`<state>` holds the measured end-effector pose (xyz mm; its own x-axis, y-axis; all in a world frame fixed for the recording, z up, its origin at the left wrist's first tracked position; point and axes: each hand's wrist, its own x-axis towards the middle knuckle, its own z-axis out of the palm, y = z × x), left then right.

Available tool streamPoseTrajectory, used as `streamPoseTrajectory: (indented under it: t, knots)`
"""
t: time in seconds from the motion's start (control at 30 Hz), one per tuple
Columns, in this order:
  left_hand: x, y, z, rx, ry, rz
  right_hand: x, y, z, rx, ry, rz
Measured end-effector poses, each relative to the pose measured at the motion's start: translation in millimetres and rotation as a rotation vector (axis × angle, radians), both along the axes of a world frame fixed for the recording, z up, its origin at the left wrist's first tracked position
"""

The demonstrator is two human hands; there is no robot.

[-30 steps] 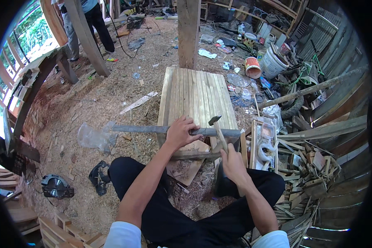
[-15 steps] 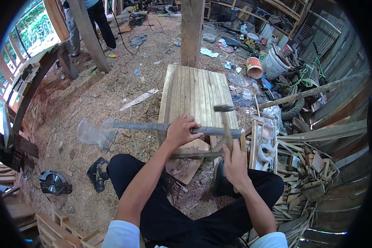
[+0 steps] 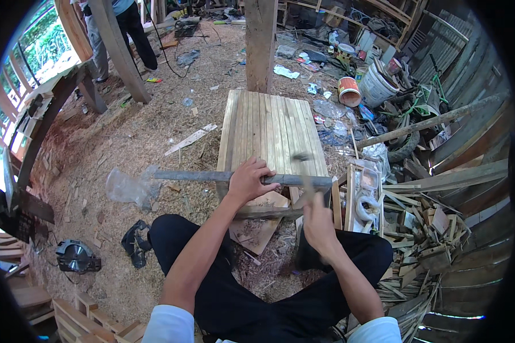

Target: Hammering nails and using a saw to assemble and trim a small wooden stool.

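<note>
The grey bar (image 3: 194,176), long, straight and narrow with a dull, worn surface, lay crosswise over the near end of a slatted panel (image 3: 269,126) of pale wooden strips set side by side. Its left part reached beyond the panel, up to a crumpled clear plastic bag (image 3: 126,186). The left hand (image 3: 248,182) gripped it around the middle, fingers bent close together over the top and thumb along the near side, so the bar passed directly beneath them. The right hand (image 3: 320,224) had its fingers wrapped around the pale handle of a hammer (image 3: 307,179), whose dark, blurred head showed beyond the bar; whether it touched anything could not be told. Loose shavings covered the floor (image 3: 171,126), and splintery wood scraps (image 3: 423,228) lay heaped at right.
</note>
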<state>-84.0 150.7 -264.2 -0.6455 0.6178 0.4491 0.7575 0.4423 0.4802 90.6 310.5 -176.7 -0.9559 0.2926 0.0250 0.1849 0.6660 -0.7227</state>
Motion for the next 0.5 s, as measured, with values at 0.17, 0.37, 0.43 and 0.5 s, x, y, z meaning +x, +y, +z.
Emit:
streamPoseTrajectory:
  t: [0.17,0.37,0.43,0.5]
  knots:
    - [-2.2,1.6,0.6,0.025,0.036,0.004,-2.1,9.3,2.5,0.054,-0.138,0.013]
    - [0.8,-0.3,1.1,0.002,0.008,-0.008,-0.2,1.6,0.3,-0.040,-0.011,0.011]
    - [-0.3,-0.1,2.7,0.006,0.024,-0.010,-5.1,-1.5,2.1,0.148,-0.129,0.082]
    - [0.1,0.4,3.5,-0.018,-0.031,-0.004,-6.7,-1.0,8.1,0.159,-0.249,0.068]
